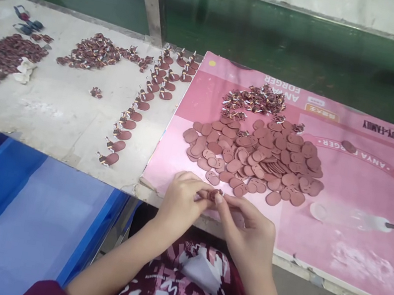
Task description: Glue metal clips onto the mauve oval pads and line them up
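Note:
Between my two hands, just above the front edge of the pink sheet [295, 234], is a small brown figure part [215, 194]. My left hand [184, 198] pinches it from the left. From the other side my right hand [248, 221] closes thumb and fingers on the same part; fingertips cover much of it. Beyond the hands spreads a pile of brown oval bases [264, 153], some with small holes. Behind that pile lies a heap of small brown figure parts [254, 99]. Left of the sheet, figures on oval bases [121, 134] stand in a slanting row.
A clear bottle with a thin nozzle [355, 219] lies on the sheet at right. More brown parts [94, 52] are heaped on the white table [55, 113], near blue clamp-like tools [29, 23]. A blue crate [15, 197] sits below left. A metal post [153, 4] rises behind.

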Motion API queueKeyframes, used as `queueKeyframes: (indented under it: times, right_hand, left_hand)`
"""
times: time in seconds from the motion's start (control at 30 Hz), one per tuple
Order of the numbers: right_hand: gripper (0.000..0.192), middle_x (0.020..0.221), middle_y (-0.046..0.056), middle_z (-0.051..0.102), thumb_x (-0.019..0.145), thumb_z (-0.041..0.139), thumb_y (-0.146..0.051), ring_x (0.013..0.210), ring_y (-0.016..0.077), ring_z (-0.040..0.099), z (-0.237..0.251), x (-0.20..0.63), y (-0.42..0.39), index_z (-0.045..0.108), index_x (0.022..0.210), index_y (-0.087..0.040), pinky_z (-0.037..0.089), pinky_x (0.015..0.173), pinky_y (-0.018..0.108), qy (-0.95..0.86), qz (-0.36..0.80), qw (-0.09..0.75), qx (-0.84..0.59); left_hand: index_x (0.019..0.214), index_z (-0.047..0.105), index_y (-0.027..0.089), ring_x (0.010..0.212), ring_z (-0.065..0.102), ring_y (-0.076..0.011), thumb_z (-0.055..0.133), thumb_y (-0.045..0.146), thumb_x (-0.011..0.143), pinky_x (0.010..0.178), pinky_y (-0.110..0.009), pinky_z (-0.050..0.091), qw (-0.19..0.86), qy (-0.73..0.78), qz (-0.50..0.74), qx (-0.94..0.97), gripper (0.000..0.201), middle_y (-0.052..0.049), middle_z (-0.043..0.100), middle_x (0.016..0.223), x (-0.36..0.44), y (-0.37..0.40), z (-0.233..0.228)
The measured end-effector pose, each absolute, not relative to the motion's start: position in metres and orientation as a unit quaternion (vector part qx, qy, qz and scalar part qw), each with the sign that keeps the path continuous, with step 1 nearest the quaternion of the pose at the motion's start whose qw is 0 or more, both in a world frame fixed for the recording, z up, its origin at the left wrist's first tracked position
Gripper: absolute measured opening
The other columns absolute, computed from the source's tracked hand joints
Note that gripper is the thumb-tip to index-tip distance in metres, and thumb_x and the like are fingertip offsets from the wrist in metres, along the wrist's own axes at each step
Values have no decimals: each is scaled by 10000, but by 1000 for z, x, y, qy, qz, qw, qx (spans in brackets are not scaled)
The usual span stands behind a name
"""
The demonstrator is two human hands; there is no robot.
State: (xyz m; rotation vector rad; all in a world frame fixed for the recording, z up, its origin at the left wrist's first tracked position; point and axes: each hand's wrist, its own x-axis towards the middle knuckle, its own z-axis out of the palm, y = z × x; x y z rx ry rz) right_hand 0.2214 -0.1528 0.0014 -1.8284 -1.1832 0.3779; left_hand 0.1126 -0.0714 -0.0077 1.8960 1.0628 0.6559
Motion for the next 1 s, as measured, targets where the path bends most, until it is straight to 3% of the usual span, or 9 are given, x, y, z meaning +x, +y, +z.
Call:
queueKeyframes:
  times: [0.6,1.0]
  right_hand:
    - [156,684,14,718,824,655,-319,578,148,663,4,225,-149,711,746,-196,528,555,225,-454,199,442,-748]
    - [195,696,30,724,818,652,-373,603,173,674,6,224,-147,723,747,-205,541,569,253,-466,178,410,-764]
  left_hand:
    - [794,752,180,822,638,-193,666,-64,663,771,-335,555,458,426,227,746,291,-31,685,776,109,-72,-3]
    - [718,732,196,800,628,-196,670,-28,689,772,-335,526,466,446,202,737,234,-11,672,707,110,-71,-3]
